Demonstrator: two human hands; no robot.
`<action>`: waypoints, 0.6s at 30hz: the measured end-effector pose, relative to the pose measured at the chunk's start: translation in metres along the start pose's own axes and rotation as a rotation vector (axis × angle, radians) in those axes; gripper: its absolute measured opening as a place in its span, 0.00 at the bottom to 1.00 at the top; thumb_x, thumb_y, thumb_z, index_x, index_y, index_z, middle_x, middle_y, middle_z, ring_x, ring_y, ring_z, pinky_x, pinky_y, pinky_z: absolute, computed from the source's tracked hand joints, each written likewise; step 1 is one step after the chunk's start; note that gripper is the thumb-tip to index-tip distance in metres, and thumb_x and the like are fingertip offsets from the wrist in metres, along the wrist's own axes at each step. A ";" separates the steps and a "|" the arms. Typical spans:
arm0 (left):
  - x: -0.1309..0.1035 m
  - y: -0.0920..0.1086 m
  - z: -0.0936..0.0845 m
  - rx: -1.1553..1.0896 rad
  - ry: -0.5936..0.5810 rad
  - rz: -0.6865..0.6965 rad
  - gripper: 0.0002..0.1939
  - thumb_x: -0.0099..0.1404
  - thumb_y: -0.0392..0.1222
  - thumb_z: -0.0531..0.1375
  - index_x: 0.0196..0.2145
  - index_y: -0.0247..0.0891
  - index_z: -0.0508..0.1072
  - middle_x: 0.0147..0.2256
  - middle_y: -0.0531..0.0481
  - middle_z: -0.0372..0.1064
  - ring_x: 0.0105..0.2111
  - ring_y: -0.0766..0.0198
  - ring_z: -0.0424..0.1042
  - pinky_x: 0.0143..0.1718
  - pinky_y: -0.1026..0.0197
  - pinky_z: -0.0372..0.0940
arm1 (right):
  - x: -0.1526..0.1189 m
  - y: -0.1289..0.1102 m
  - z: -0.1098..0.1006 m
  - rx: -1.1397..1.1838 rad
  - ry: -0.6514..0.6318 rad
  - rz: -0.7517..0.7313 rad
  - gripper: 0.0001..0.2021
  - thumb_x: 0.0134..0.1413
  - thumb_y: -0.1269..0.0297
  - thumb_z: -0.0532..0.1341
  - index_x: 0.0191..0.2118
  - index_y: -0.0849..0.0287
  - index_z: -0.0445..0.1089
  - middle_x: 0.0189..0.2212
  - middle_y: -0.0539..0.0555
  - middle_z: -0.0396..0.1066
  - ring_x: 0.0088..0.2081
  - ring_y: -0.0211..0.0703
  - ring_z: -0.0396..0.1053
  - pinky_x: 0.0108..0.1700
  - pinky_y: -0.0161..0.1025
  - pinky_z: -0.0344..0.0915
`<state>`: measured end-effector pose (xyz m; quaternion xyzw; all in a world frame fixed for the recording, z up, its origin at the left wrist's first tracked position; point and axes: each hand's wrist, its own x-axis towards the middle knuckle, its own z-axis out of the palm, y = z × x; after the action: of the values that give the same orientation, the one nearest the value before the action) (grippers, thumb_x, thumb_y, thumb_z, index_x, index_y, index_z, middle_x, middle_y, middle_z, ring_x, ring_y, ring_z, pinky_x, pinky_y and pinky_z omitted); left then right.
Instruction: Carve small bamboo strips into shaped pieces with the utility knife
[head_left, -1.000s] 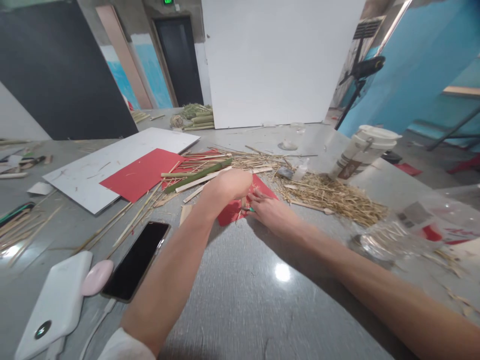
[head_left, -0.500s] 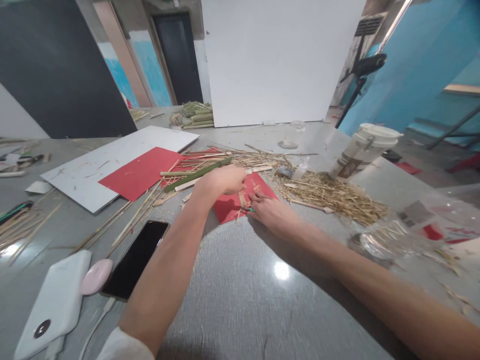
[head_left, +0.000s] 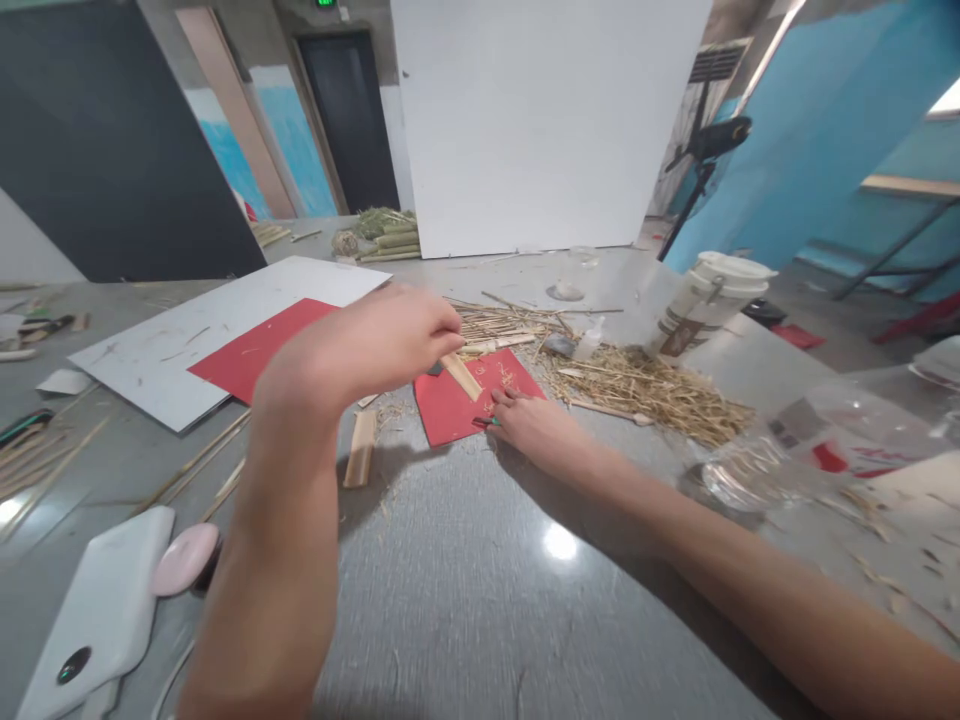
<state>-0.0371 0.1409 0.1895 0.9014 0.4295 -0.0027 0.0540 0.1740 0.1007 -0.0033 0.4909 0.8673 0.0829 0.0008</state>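
My left hand (head_left: 420,330) is closed in a pinch on one end of a flat, pale bamboo strip (head_left: 463,378), which slants over a small red sheet (head_left: 450,412). At the right side of that sheet rests my right hand (head_left: 529,420), fingers curled around a thin tool (head_left: 487,421) with green on it; its kind is mostly hidden. Pale shavings (head_left: 508,374) are scattered on the red sheet. A short, flat piece of bamboo (head_left: 361,450) lies on the grey table left of the sheet, below my left wrist.
Dry straw (head_left: 667,390) is heaped on the right, by a glue bottle (head_left: 590,338), a white bucket (head_left: 705,300) and a clear plastic bottle (head_left: 810,445). Left are a larger red sheet (head_left: 247,350) on a white board (head_left: 150,350), and a white power bank (head_left: 101,605).
My left hand has lifted and swung left, tilting the bamboo strip away from my right hand. The short bamboo piece now shows beside the sheet. My right hand stays put.
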 end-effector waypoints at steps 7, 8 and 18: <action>-0.009 0.010 -0.005 -0.125 0.060 -0.021 0.19 0.75 0.44 0.54 0.25 0.39 0.65 0.25 0.50 0.64 0.26 0.63 0.62 0.29 0.56 0.52 | 0.004 0.006 -0.001 0.185 0.105 0.167 0.11 0.74 0.62 0.60 0.45 0.60 0.78 0.41 0.63 0.81 0.40 0.49 0.79 0.45 0.43 0.73; -0.010 0.011 -0.007 -0.175 0.074 -0.020 0.19 0.75 0.44 0.54 0.25 0.40 0.64 0.25 0.51 0.62 0.25 0.64 0.60 0.28 0.57 0.52 | 0.004 0.010 -0.005 0.225 0.140 0.212 0.13 0.75 0.59 0.58 0.43 0.61 0.77 0.37 0.62 0.80 0.35 0.47 0.78 0.41 0.41 0.71; -0.038 -0.001 -0.018 -0.454 0.208 0.071 0.26 0.74 0.62 0.50 0.32 0.39 0.74 0.27 0.49 0.62 0.27 0.64 0.63 0.28 0.61 0.57 | -0.015 0.009 -0.097 1.257 0.794 0.249 0.24 0.76 0.38 0.51 0.40 0.53 0.66 0.23 0.46 0.70 0.19 0.36 0.67 0.20 0.34 0.60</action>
<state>-0.0628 0.1143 0.2091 0.8762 0.3902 0.1884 0.2109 0.1819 0.0788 0.0928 0.4266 0.6244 -0.2574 -0.6016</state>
